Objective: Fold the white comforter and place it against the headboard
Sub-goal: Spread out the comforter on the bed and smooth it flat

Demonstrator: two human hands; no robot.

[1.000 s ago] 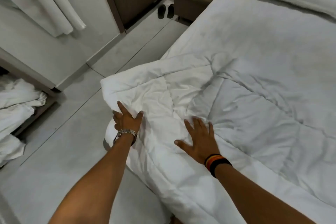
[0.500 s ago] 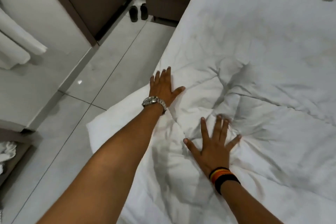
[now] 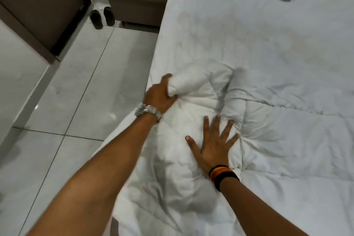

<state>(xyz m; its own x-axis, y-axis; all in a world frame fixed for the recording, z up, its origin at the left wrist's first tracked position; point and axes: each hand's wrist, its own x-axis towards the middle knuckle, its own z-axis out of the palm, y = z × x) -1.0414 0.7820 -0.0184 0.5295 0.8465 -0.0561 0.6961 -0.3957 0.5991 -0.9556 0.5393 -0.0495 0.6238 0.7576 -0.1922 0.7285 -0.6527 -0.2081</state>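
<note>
White comforter (image 3: pixel 201 90) on the bed (image 3: pixel 249 34): my left hand (image 3: pixel 160 95) clenches a bunched corner; my right hand (image 3: pixel 212 145) presses flat, fingers (image 3: pixel 215 124) spread.

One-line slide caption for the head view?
Left hand grips the white comforter; right hand presses it flat.
</note>
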